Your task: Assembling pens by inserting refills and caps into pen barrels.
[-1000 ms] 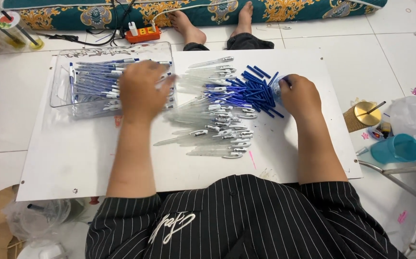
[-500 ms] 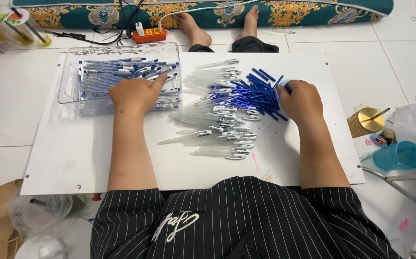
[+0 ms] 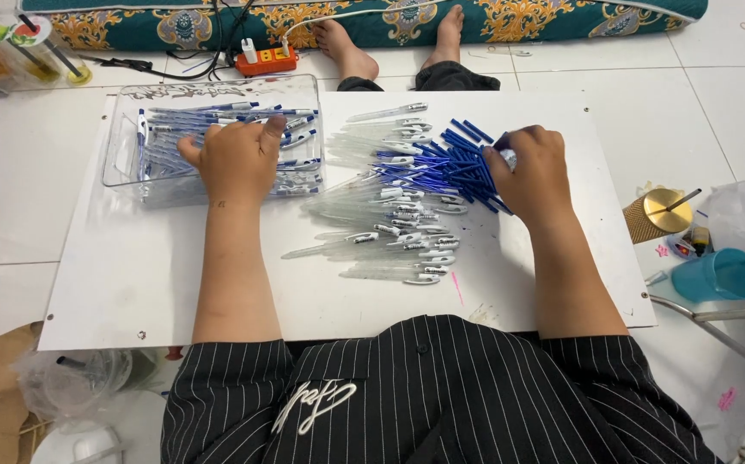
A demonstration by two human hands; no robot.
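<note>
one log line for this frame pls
left hand: in clear tray on pens | right hand: on blue refills | clear barrels: piled between

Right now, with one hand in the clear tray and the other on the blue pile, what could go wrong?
The left hand rests on pens in the clear tray; pressing could tip or slide the tray toward the white board's left edge. The right hand digs into the blue refills beside the clear pen barrels; a sweep may scatter them. Loose barrels lie near the board's front edge and might roll off.
</note>
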